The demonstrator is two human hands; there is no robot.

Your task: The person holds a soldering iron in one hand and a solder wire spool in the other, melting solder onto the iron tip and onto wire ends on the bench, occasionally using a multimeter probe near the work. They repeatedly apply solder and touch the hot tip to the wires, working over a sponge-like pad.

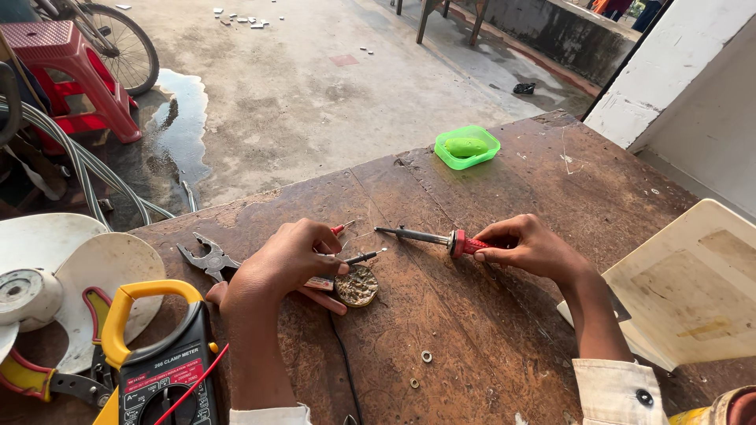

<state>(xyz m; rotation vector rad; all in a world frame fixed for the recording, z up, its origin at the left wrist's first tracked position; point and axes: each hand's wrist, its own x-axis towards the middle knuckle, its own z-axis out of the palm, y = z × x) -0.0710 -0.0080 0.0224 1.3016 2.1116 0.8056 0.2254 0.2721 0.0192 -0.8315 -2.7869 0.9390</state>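
A person works at a worn, rust-brown tabletop outdoors, seen from above. The right hand, at centre right of the frame, is closed around the red grip of a soldering iron, which lies nearly flat with its metal tip pointing toward the left of the frame, just above the tabletop. The left hand, at centre, is curled with its fingers pinched on a thin probe, whose short metal end points right, toward the iron's tip; the two tips are near each other but apart. Just below the probe, touching the left hand's thumb side, sits a small round tin of crusted, yellowish material. A black cable runs from under the left hand down to the lower edge of the frame. At left of the hand lie open-jawed pliers; in the lower left corner stands a yellow-and-black clamp meter with a red lead across it, beside a white fan blade. A bright green tray holding a green lump rests near the tabletop's far edge, upper centre. Two small washers lie at lower centre. A cream plastic panel fills the right edge. Beyond, on the concrete floor, are a red stool, a bicycle wheel and a puddle.
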